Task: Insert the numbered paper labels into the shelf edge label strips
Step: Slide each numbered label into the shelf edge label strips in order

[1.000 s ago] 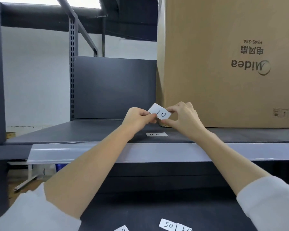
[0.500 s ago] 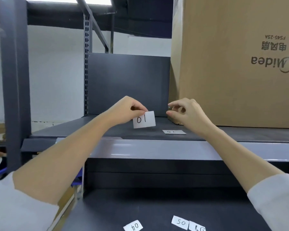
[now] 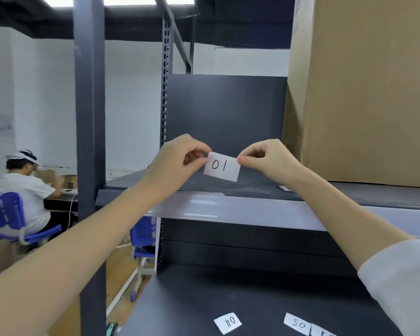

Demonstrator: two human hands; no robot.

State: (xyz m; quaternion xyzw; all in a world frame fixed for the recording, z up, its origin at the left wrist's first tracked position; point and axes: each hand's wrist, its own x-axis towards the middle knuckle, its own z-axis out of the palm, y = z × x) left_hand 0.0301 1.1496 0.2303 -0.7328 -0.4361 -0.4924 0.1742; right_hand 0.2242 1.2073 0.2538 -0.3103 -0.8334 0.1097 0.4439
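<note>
A white paper label marked "01" [image 3: 222, 166] hangs upright in the air above the upper shelf. My left hand [image 3: 180, 156] pinches its upper left corner and my right hand [image 3: 267, 157] pinches its upper right corner. Just below runs the clear plastic label strip [image 3: 228, 209] along the front edge of the upper shelf. On the lower shelf [image 3: 252, 299] lie loose labels marked "04" [image 3: 228, 322] and "05" [image 3: 298, 324], with another label partly cut off beside the "05". One more label [image 3: 285, 188] lies on the upper shelf, mostly hidden behind my right wrist.
A large cardboard box [image 3: 364, 93] fills the right side of the upper shelf. A dark metal upright [image 3: 90, 141] stands at the left of the rack. Beyond it a seated person [image 3: 27, 190] works at a desk, with blue chairs [image 3: 5, 214] nearby.
My view has swung left. The "01" label turned upright in my left hand, and my right hand, which had let go, now pinches its right corner again.
</note>
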